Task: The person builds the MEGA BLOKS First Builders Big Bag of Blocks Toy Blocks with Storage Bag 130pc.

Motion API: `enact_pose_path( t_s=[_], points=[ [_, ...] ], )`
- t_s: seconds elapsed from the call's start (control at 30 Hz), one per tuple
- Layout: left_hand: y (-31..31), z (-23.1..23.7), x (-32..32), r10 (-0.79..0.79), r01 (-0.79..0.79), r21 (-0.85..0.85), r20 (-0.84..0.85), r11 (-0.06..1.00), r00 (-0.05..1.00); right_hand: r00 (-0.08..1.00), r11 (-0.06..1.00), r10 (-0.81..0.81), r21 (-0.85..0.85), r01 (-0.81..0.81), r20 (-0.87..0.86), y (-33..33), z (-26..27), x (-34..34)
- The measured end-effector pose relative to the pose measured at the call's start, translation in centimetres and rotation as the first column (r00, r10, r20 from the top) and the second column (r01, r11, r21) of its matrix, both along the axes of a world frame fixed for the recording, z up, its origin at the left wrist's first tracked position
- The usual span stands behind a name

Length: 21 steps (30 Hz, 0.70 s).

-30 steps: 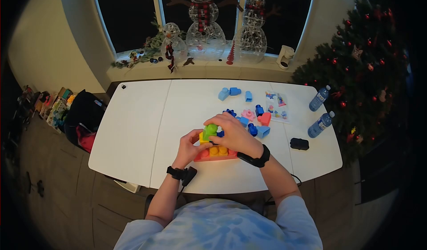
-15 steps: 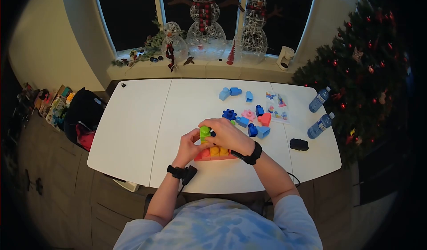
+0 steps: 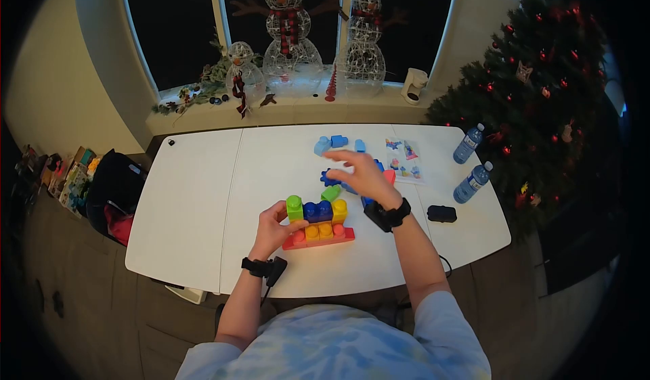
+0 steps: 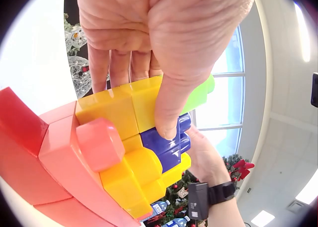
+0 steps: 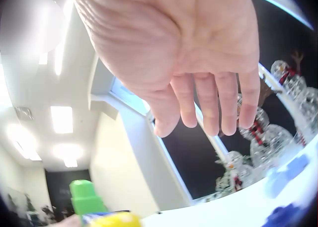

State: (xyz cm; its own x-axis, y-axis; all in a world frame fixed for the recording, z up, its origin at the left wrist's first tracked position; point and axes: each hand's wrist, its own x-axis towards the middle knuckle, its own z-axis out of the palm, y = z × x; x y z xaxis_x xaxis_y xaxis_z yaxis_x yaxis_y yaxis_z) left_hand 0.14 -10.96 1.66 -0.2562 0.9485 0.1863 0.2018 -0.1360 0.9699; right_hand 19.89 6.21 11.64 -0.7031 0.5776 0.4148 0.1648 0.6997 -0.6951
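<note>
My left hand [image 3: 273, 228] grips the left end of a toy building-block structure. Its thumb presses on a dark blue block [image 4: 164, 150], with the fingers behind the yellow blocks [image 4: 109, 108] in the left wrist view. The structure has a long red base [image 3: 318, 240], a row of pink and yellow blocks, and an upper row with a green block [image 3: 294, 208] at left, dark blue in the middle and a yellow block [image 3: 339, 209] at right. Empty and raised, my right hand [image 3: 367, 180] hovers over loose blocks, its fingers extended.
A loose green block [image 3: 331, 192] lies just behind the structure. Farther back are light blue blocks [image 3: 322, 146], a dark blue gear-shaped piece [image 3: 328, 177] and a picture sheet [image 3: 411, 170]. Two water bottles [image 3: 472, 182] and a black case [image 3: 441, 213] stand at the table's right.
My right hand has left the structure and moved up and to the right over the loose blocks. My left hand stays on the structure. The head view has shifted slightly.
</note>
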Motion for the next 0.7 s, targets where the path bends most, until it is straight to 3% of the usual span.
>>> enact_pose_path(
  t_s=[0.03,0.1,0.13,0.2,0.23,0.3,0.33,0.4,0.5,0.63,0.7],
  points=[
    [0.1,-0.2,-0.1,-0.006,0.006,0.009,-0.002,1.0,1.0,1.0,1.0,-0.007,-0.002,0.007,0.003,1.6,-0.7,1.0],
    [0.3,-0.1,-0.2,-0.018,0.019,0.022,-0.007,1.0,1.0,0.968,0.969,-0.236,0.102,0.227,0.089,4.5,-2.4,2.7],
    [0.3,0.1,-0.1,-0.011,0.011,0.022,-0.013,1.0,1.0,0.967,0.967,-0.241,0.104,0.232,0.088,5.4,-3.2,3.3],
    [0.3,0.1,-0.1,-0.007,0.008,0.02,-0.017,1.0,1.0,0.83,0.932,-0.333,0.021,0.363,0.447,6.4,-5.0,4.2],
    [0.4,0.0,-0.1,-0.011,0.011,0.019,-0.002,1.0,1.0,0.829,0.931,-0.335,0.021,0.365,0.448,6.5,-6.1,4.2],
    [0.3,-0.1,-0.1,-0.012,0.012,0.013,0.016,1.0,1.0,0.672,0.888,-0.461,0.306,0.344,0.58,5.9,-8.8,4.2],
    [0.3,-0.1,-0.1,-0.012,0.012,0.014,0.01,1.0,1.0,0.673,0.889,-0.457,0.303,0.342,0.581,5.3,-9.8,4.0],
    [0.3,0.0,-0.2,-0.008,0.008,0.016,0.001,1.0,1.0,0.587,0.81,-0.57,0.512,0.286,0.574,4.2,-11.5,3.4],
    [0.4,0.4,-0.2,-0.019,0.02,-0.027,0.044,0.999,0.999,0.544,0.732,-0.65,0.628,0.263,0.53,4.5,-14.5,2.7],
    [0.2,1.1,0.3,-0.034,0.034,0.016,-0.006,0.999,0.999,0.561,0.763,-0.61,0.604,0.228,0.559,3.7,-14.6,2.9],
    [0.2,1.6,0.8,-0.033,0.034,0.041,-0.024,0.999,0.999,0.62,0.792,-0.574,0.555,0.256,0.535,3.7,-14.8,3.1]
  ],
)
